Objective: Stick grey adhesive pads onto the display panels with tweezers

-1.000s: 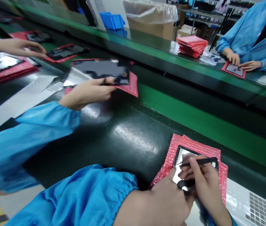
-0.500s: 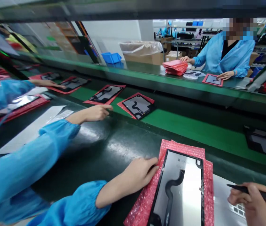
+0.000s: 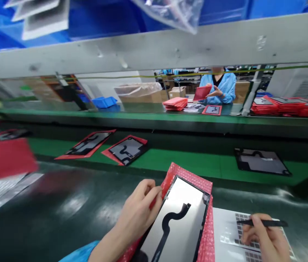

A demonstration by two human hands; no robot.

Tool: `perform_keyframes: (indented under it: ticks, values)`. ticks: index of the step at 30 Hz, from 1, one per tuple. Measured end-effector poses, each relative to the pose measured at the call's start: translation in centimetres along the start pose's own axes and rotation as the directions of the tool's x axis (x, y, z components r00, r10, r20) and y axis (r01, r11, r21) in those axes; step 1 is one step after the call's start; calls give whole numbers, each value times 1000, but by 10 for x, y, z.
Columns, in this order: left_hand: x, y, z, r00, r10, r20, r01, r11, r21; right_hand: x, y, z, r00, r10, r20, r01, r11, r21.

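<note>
My left hand (image 3: 140, 207) pinches the left edge of a red bubble-wrap sleeve (image 3: 208, 225) at the bottom centre. On the sleeve lies a flat silver panel (image 3: 182, 233) with a black frame and a curved black cable (image 3: 166, 225). At the lower right, my right hand (image 3: 268, 236) holds black tweezers (image 3: 265, 223), their tip over a white sheet with rows of small dark squares (image 3: 239, 231). Part of that sheet lies under the hand.
Panels on red sleeves (image 3: 88, 143) (image 3: 128, 150) and a bare panel (image 3: 263, 162) rest on the green belt (image 3: 181, 160). Across it, a person in blue (image 3: 228, 85) holds a red sleeve. A blurred red sleeve (image 3: 6, 156) is at left; a metal shelf crosses above.
The view has swung right. My right hand and the tweezers are now over the sheet's dark squares. The person across has lifted a red sleeve. The neighbour's blue sleeves at left have left the view.
</note>
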State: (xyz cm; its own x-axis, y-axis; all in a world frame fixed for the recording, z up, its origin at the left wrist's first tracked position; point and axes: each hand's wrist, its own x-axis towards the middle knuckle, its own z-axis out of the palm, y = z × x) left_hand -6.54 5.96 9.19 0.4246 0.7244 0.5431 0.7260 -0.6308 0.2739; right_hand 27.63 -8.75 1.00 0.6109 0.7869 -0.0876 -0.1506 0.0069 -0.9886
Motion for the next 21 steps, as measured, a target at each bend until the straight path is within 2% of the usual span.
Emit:
perform_keyframes:
  ticks: [2, 3, 5, 6, 7, 11, 14, 17, 19, 21]
  values:
    - [10, 8, -5, 982, -119, 144, 148, 967, -208, -6, -6, 11, 999, -8, -35, 9, 999, 37]
    - [13, 11, -5, 949, -176, 262, 255, 918, -304, -8, -9, 16, 999, -11, -53, 14, 998, 54]
    - [13, 14, 0, 847, -224, 482, 446, 794, -413, -10, -11, 23, 997, -12, -74, 17, 997, 78]
    - [11, 13, 4, 807, -226, 546, 506, 740, -443, -10, -11, 25, 997, -11, -78, 17, 996, 87]
    - [9, 12, 11, 786, -223, 576, 542, 697, -470, -9, -10, 27, 997, -8, -78, 15, 995, 96]
    - [3, 6, 37, 771, -282, 570, 616, 555, -559, -6, -10, 28, 999, -4, -54, 12, 990, 139]
    - [22, 8, 55, 768, -202, 607, 632, 386, -672, -5, -13, 30, 991, -44, -128, 67, 981, 183]
    - [67, 7, 80, 781, -181, 598, 625, 224, -748, -4, -16, 32, 976, -72, -204, 115, 971, 208]
    - [105, 0, 103, 786, -247, 567, 615, 210, -760, -4, -17, 32, 973, -87, -214, 132, 970, 204]
    - [143, -12, 127, 777, -341, 529, 616, 239, -750, -2, -19, 31, 974, -101, -202, 140, 972, 190]
